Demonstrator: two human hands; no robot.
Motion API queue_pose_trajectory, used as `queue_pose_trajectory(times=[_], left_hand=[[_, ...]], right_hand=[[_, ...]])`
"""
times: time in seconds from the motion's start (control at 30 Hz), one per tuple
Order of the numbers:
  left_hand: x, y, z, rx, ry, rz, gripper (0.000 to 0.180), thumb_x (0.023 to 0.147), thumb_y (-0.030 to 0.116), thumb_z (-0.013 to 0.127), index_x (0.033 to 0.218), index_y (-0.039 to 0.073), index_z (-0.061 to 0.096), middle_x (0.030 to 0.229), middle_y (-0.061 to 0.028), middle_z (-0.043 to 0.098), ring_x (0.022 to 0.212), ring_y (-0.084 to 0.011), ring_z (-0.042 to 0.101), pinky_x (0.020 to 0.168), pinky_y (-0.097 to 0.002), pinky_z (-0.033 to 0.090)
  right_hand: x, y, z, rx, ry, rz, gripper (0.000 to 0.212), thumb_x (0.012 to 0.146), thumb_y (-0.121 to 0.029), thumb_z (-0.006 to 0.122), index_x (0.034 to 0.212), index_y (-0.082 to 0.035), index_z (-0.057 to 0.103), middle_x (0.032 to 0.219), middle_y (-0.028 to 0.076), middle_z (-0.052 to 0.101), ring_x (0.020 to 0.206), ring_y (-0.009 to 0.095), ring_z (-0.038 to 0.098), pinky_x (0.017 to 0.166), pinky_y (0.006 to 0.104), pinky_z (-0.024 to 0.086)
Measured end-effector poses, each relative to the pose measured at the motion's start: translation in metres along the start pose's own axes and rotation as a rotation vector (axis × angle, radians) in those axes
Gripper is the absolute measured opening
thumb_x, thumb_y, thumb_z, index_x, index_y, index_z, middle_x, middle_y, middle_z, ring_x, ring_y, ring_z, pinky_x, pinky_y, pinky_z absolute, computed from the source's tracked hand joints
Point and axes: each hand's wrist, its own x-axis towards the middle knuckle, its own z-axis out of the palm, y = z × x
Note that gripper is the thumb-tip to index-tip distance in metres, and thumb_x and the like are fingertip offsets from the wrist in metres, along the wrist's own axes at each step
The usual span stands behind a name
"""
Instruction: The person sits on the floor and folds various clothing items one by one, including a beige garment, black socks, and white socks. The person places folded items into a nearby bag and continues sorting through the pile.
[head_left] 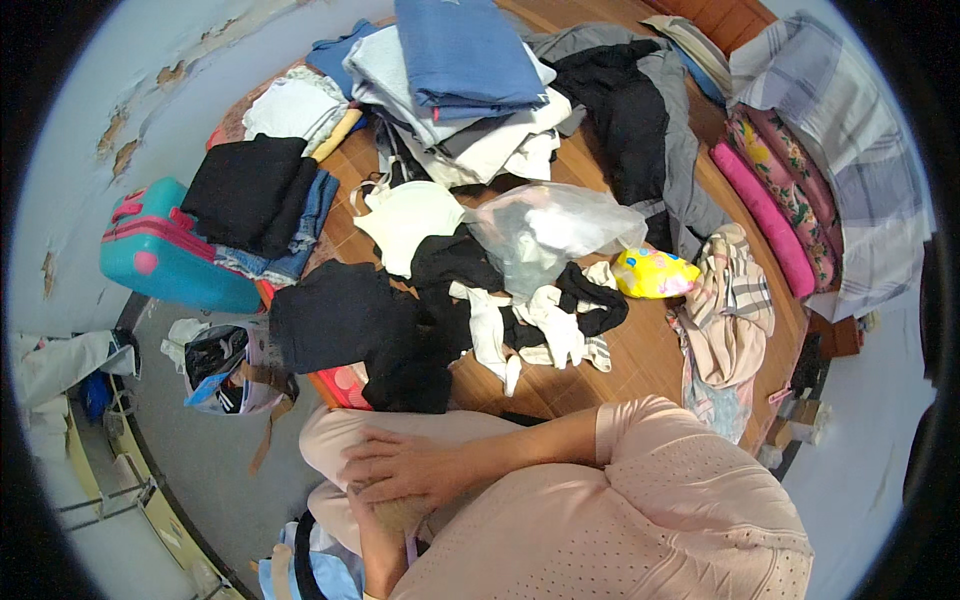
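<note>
My right hand [405, 468] rests across my bent leg in pink trousers [340, 440], its fingers stretched out and holding nothing. Beneath it lies my left hand [398, 514], partly covered, with its fingers hidden. Closest beyond my hands are black folded clothes [335, 318] at the edge of the wooden surface [640, 365]. White socks [487, 335] and dark socks [590, 300] lie loose in the middle. Behind them are a clear plastic bag [545, 235], a pale green garment [410, 225] and a yellow packet [655, 273].
Folded clothes, topped by blue ones [470, 55], are stacked at the back. A teal suitcase [165, 250] stands left, beside black folded clothes [250, 190]. An open bag [230, 370] sits on the floor. Checked garments [735, 305] and bedding [835, 170] lie right.
</note>
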Motion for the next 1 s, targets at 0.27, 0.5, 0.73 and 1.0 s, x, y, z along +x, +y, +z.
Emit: queue_pose_trajectory(times=[0.27, 0.5, 0.73, 1.0], left_hand=[[0.044, -0.008, -0.018, -0.176, 0.269, -0.230, 0.034, 0.090, 0.012, 0.040, 0.122, 0.005, 0.050, 0.116, -0.0111, 0.056, 0.105, -0.0212, 0.055, 0.090, -0.0347, 0.045], [0.052, -0.014, 0.058, 0.460, -0.049, 0.185, 0.028, 0.094, 0.023, 0.041, 0.115, 0.006, 0.049, 0.109, -0.0082, 0.057, 0.098, -0.0224, 0.058, 0.086, -0.0337, 0.048], [0.049, -0.030, 0.076, 0.316, -0.200, 0.099, 0.052, 0.094, 0.025, 0.041, 0.142, 0.011, 0.025, 0.130, -0.0121, 0.045, 0.123, -0.0257, 0.042, 0.106, -0.0382, 0.032], [0.077, -0.025, 0.038, 1.014, -0.471, -0.044, 0.059, 0.088, 0.021, 0.052, 0.141, 0.006, 0.029, 0.136, -0.0108, 0.043, 0.127, -0.0229, 0.039, 0.104, -0.0314, 0.031]], right_hand=[[-0.074, 0.002, -0.008, 0.245, -0.010, 0.396, 0.056, 0.078, -0.015, 0.065, 0.130, -0.009, 0.044, 0.134, 0.018, 0.041, 0.124, 0.034, 0.040, 0.104, 0.0390, 0.033], [-0.061, 0.005, -0.012, 0.558, 0.290, 0.949, 0.055, 0.082, -0.022, 0.067, 0.128, -0.005, 0.042, 0.119, 0.015, 0.049, 0.118, 0.023, 0.045, 0.100, 0.0311, 0.035], [-0.068, -0.005, -0.014, 0.901, 0.431, 0.692, 0.057, 0.080, -0.023, 0.071, 0.127, -0.004, 0.044, 0.124, 0.012, 0.050, 0.118, 0.022, 0.046, 0.101, 0.0327, 0.035], [-0.075, -0.016, -0.037, 0.670, 0.381, 1.103, 0.038, 0.080, -0.015, 0.068, 0.113, -0.002, 0.055, 0.105, 0.010, 0.062, 0.098, 0.019, 0.058, 0.090, 0.0313, 0.043]])
